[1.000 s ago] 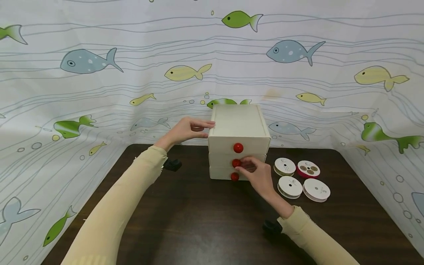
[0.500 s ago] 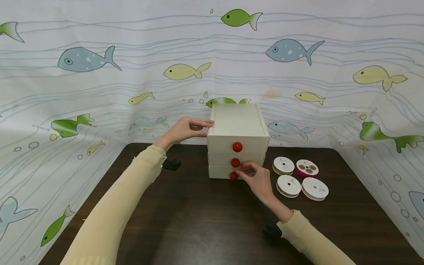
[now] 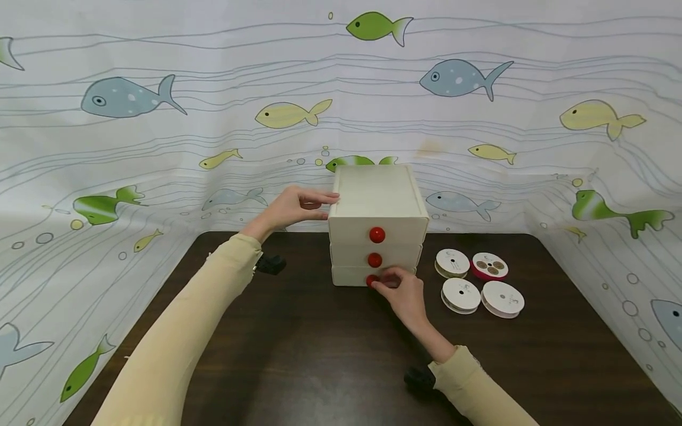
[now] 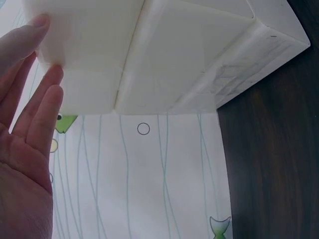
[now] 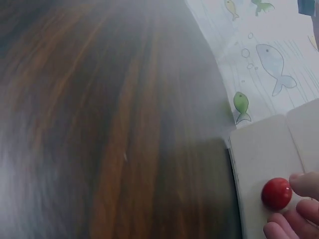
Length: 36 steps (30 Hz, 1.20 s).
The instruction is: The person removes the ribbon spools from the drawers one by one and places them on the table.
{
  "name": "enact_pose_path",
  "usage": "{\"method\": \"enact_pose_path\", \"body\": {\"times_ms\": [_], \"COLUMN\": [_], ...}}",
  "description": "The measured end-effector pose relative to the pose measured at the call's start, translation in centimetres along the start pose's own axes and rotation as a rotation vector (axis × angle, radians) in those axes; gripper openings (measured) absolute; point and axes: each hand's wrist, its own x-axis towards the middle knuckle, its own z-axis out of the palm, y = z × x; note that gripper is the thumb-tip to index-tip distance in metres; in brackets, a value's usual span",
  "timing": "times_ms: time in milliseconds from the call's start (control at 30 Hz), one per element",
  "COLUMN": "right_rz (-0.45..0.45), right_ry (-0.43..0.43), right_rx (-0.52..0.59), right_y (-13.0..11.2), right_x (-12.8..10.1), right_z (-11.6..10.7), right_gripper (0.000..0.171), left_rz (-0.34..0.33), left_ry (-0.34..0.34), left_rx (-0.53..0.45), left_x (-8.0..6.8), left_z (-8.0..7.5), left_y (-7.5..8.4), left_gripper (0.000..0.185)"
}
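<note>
A cream box [image 3: 378,198] with three drawers stands at the back of the dark table [image 3: 319,355]. Each drawer has a red knob: top [image 3: 376,235], middle [image 3: 375,260], bottom [image 3: 370,280]. My left hand [image 3: 301,206] lies with straight fingers against the box's upper left edge; the left wrist view shows the left hand's fingertips [image 4: 47,82] touching the box [image 4: 174,55]. My right hand [image 3: 396,290] is at the lowest drawer and pinches the bottom knob [image 5: 276,193] with its fingertips [image 5: 305,183]. All drawers look closed.
Several ribbon spools lie on the table right of the box, three white [image 3: 460,294] and one with a pink rim [image 3: 489,265]. A fish-print curtain [image 3: 160,148] walls in the table at the back and on both sides.
My right hand has dropped from the middle knob to the bottom knob. The left hand has stayed on the box's upper left edge.
</note>
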Motion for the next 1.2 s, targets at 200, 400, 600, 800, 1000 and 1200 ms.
{"method": "enact_pose_path", "body": {"times_ms": [200, 400, 600, 800, 1000, 1200], "right_rz": [0.04, 0.098, 0.19, 0.263, 0.236, 0.152], "right_ry": [0.041, 0.12, 0.17, 0.196, 0.196, 0.179], "right_rx": [0.039, 0.083, 0.153, 0.173, 0.141, 0.081], "right_y": [0.2, -0.1, -0.5, -0.2, -0.1, 0.2], "right_x": [-0.5, -1.0, -1.3, -1.2, -1.0, -1.1], "right_z": [1.3, 2.4, 2.8, 3.1, 3.1, 3.1], "right_gripper": [0.024, 0.023, 0.023, 0.026, 0.028, 0.025], "left_rz": [0.0, -0.002, 0.005, 0.002, -0.01, -0.006], "left_ry": [0.006, 0.013, 0.015, 0.012, 0.015, 0.005], "left_rx": [-0.006, -0.006, -0.024, -0.018, -0.033, -0.053], "left_x": [-0.2, -0.2, -0.3, -0.3, -0.4, -0.5], "left_z": [0.0, 0.0, -0.1, 0.0, 0.1, 0.1], "left_y": [0.0, -0.2, -0.1, 0.1, 0.2, 0.3], "left_gripper": [0.037, 0.039, 0.039, 0.038, 0.039, 0.039]}}
